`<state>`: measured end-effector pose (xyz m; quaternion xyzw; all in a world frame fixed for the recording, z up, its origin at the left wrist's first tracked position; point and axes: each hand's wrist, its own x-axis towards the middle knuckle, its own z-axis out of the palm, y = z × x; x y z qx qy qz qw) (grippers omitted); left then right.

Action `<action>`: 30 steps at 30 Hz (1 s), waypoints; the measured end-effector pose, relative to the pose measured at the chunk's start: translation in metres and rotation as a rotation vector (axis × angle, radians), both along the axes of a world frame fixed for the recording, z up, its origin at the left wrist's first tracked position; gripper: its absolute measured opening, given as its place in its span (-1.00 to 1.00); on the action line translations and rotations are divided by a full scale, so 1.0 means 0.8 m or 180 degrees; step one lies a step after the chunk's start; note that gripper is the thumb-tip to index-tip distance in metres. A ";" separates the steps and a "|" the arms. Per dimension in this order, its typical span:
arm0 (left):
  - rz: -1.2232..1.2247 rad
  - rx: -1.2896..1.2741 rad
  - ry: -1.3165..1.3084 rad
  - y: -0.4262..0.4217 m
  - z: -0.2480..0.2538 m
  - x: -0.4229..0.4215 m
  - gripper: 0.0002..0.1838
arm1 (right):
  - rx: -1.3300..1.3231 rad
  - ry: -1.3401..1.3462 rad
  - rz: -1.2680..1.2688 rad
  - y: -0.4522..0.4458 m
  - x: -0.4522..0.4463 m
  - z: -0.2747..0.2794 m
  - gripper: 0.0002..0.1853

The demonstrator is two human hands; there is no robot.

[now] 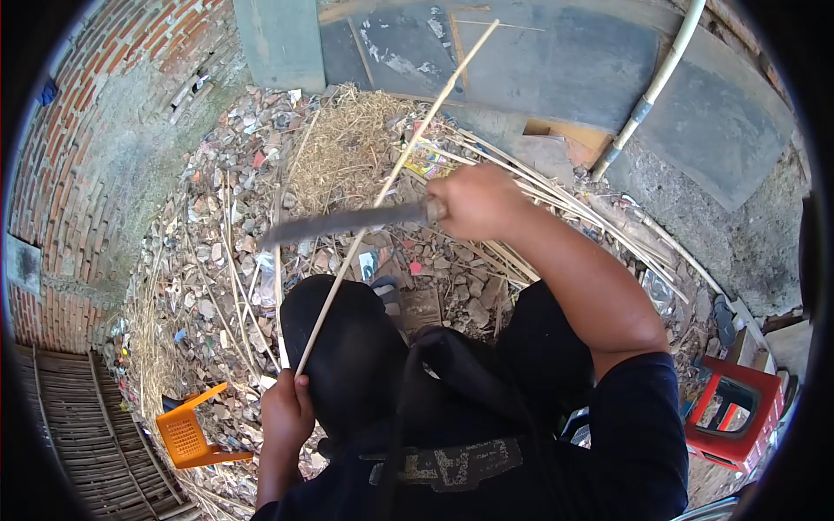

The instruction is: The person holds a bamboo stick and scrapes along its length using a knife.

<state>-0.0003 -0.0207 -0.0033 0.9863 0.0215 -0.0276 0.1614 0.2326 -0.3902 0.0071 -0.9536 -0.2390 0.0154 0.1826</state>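
Note:
My left hand is closed around the lower end of a long, thin bamboo strip. The strip slants up and away to the right, across my dark-clothed knee. A second pale strip meets the same hand; whether it is gripped too, I cannot tell. In my right hand is the handle of a machete, its dark blade pointing left. The blade crosses the long strip above the knee; whether they touch is not plain.
Rubble covers the ground, with a heap of shavings ahead. Several bamboo strips lie at the right. An orange plastic chair is at the left, a red plastic stool at the right. Brick wall stands left.

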 end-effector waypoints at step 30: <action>0.0026 0.0463 -0.0190 0.001 -0.003 0.001 -0.74 | 0.0444 0.0113 -0.0465 -0.037 0.055 -0.037 -0.73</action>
